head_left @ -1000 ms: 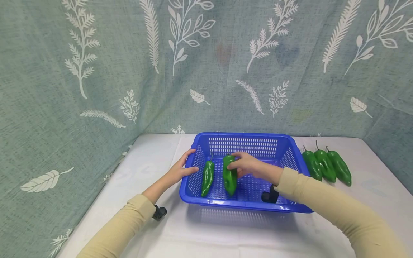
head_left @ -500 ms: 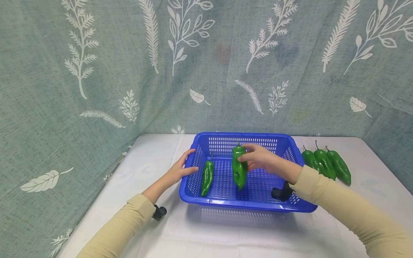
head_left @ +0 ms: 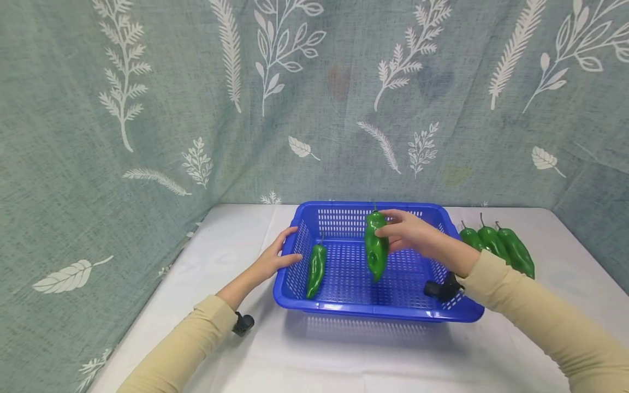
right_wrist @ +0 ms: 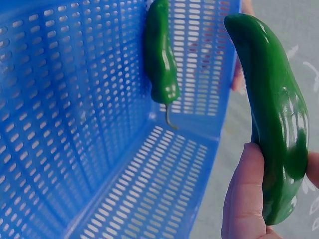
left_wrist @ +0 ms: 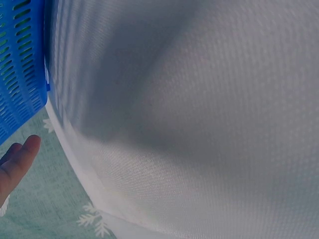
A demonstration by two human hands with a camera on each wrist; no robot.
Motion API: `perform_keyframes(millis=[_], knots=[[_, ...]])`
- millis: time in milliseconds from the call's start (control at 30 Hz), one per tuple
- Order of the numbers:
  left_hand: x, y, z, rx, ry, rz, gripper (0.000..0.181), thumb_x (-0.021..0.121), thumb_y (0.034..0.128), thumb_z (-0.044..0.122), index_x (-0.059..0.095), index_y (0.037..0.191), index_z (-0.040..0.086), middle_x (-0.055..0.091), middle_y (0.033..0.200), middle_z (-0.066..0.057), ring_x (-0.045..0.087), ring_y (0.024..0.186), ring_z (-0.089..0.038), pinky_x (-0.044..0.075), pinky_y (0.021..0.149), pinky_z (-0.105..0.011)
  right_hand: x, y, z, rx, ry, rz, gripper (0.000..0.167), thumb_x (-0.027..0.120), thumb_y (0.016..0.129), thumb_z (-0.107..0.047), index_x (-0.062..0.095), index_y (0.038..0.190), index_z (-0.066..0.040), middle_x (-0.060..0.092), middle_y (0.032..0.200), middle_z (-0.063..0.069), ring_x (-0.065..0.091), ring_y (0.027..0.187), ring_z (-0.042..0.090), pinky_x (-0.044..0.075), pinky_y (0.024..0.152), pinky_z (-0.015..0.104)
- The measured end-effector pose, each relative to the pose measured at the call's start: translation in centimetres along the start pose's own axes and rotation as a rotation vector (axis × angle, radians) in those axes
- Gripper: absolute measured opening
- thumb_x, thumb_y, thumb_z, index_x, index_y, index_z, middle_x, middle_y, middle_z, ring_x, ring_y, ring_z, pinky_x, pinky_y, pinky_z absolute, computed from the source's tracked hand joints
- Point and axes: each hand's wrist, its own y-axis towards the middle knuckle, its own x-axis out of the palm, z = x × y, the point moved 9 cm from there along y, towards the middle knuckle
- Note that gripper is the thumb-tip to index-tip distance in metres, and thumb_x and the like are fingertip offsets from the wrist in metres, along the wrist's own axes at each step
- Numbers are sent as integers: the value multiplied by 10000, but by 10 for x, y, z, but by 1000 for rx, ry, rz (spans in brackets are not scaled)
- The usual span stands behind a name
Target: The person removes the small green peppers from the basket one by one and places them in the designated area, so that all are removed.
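Observation:
My right hand pinches a long green pepper between thumb and fingers, stem up. It hangs over a blue slotted plastic basket, seemingly apart from the floor. The right wrist view shows the held pepper large, with fingers against one side and the thumb at the other. Another green pepper lies in the basket's left part. My left hand rests at the basket's left rim, fingers fairly straight. In the left wrist view its fingers extend beside the basket wall.
Several green peppers lie side by side on the white tablecloth, right of the basket and partly behind my right arm. A patterned green-grey cloth hangs behind the table. Black wrist cameras are strapped under both forearms.
My right hand has lifted the pepper from the basket floor and carried it rightward and toward the back. The left hand and the other peppers have stayed in place.

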Motion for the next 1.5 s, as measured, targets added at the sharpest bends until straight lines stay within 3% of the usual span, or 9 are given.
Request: perform_keyframes(millis=[267,667,833,967,1367,1500], knots=[[-3,15,-29,5,-13,5,726,572,845,189,172,1449,140,285,1414,-285,387,1229,-445,429,940,-510,-19,-8,-14,-23,8,-1,735,558,863,-66,118,1449,-2,397,1279,255,645,794,160,542,775,339],[-4,13,-30,18,4,16,726,588,829,245,204,1441,168,305,1412,-260,396,1225,-440,432,938,-507,-61,-28,-32,-54,-30,62,762,548,883,-77,58,1466,-43,283,1393,270,632,797,104,539,759,288],[-4,14,-30,18,4,16,723,584,831,241,204,1441,164,307,1412,-258,398,1225,-439,434,934,-509,-84,-37,-36,-71,-51,111,756,554,893,-126,66,1464,-42,536,1139,61,631,780,103,538,740,278],[-4,15,-32,11,4,20,717,585,834,233,207,1440,174,317,1408,-253,403,1223,-432,436,935,-504,-102,-43,-36,-71,-65,145,784,565,897,-179,41,1467,-49,564,975,-94,627,798,90,532,743,263],[-4,14,-32,1,0,19,719,578,844,215,188,1446,169,302,1414,-262,399,1226,-432,437,936,-499,-157,-57,-21,-34,6,229,798,524,914,-151,-48,1462,-52,597,823,-159,613,716,55,518,658,231],[-2,11,-25,-5,-7,8,717,568,849,187,178,1448,135,293,1406,-288,394,1221,-452,432,935,-512,-175,-62,-12,-15,70,268,817,535,905,-136,-56,1466,-80,603,796,-148,611,696,58,519,630,225]])
